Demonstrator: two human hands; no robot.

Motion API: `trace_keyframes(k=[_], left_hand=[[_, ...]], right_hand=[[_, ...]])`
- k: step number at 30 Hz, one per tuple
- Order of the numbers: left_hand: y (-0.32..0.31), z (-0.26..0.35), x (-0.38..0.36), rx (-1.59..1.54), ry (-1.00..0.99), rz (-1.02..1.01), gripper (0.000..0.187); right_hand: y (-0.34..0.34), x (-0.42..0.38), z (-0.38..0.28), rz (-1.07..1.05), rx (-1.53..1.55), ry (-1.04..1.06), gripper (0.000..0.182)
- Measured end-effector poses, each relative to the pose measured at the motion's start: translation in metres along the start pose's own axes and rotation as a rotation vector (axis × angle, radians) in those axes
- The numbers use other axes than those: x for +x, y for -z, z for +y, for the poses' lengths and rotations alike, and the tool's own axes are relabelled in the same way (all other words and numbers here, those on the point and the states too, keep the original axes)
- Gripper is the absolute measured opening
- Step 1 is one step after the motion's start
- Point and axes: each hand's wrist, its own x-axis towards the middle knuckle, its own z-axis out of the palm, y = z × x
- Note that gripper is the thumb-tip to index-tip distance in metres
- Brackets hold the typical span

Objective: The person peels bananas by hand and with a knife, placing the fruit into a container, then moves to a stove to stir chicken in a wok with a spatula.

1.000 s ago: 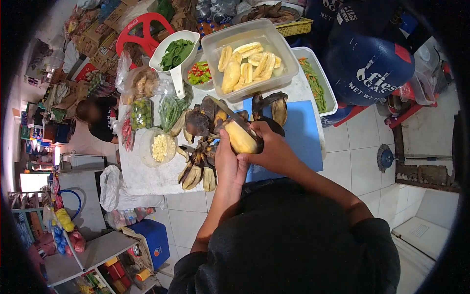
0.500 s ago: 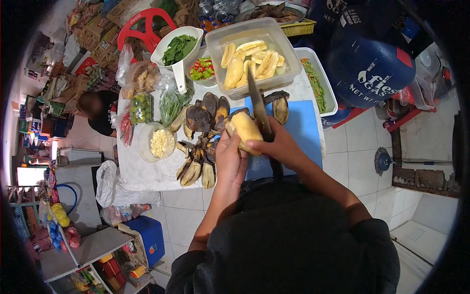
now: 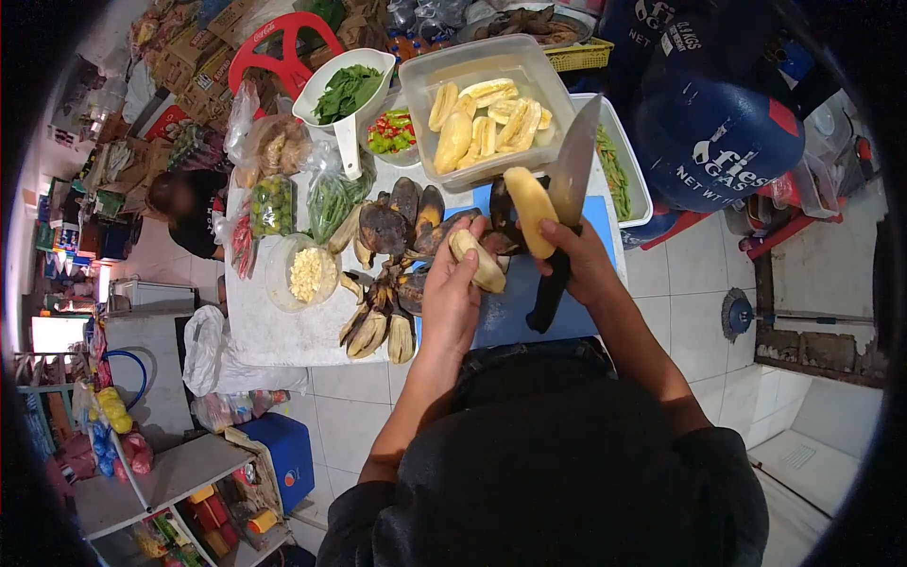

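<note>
My right hand [image 3: 590, 265] grips a large kitchen knife [image 3: 573, 170] by its black handle, blade pointing up and away, together with a peeled banana [image 3: 529, 212]. Pinched in my left hand [image 3: 451, 300] is a banana peel [image 3: 478, 262], its pale inside facing up. Both hands are over the blue cutting board [image 3: 590, 312]. Left of them lie dark-skinned bananas [image 3: 385, 230] and several empty peels [image 3: 370, 333]. Beyond the board, a clear plastic tub [image 3: 557, 132] holds peeled bananas [image 3: 455, 140] in liquid.
On the white table [image 3: 255, 335] stand a white strainer [image 3: 376, 71] of green leaves, a bowl of chopped garlic [image 3: 307, 276], bagged vegetables and a tray [image 3: 642, 203] of sliced greens. Blue gas cylinders [image 3: 718, 142] stand right. A person [image 3: 194, 213] is at the far left.
My hands have moved apart. The banana has come away from its peel and gone right with the knife in my right hand; the peel stays in my left.
</note>
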Motion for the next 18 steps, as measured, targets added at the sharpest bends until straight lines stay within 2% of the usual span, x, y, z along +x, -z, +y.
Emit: trace_keyframes(k=[2,4,6,12,14,16,18], left_hand=[[-0.003,0.001,0.010,0.018,-0.019,0.019,0.039],[-0.010,0.004,0.024,0.179,-0.068,0.010,0.044],[-0.016,0.000,0.036,0.164,-0.080,-0.001,0.042],[-0.024,-0.002,0.045,0.403,-0.235,-0.090,0.032],[-0.026,0.005,0.038,0.344,-0.202,-0.090,0.033],[-0.028,0.011,0.029,0.137,-0.155,0.020,0.035],[-0.025,0.012,0.024,0.126,-0.155,0.020,0.037]], right_hand=[[0.003,0.000,-0.006,0.029,-0.069,0.094,0.043],[0.003,-0.001,-0.012,0.042,-0.016,0.090,0.039],[0.004,-0.004,-0.017,0.109,-0.032,0.120,0.040],[0.008,-0.009,-0.027,0.128,-0.171,0.110,0.039],[0.004,-0.011,-0.026,0.107,-0.206,0.118,0.040],[-0.004,-0.013,-0.023,0.149,-0.314,0.068,0.042],[-0.011,-0.011,-0.020,0.097,-0.347,0.057,0.044]])
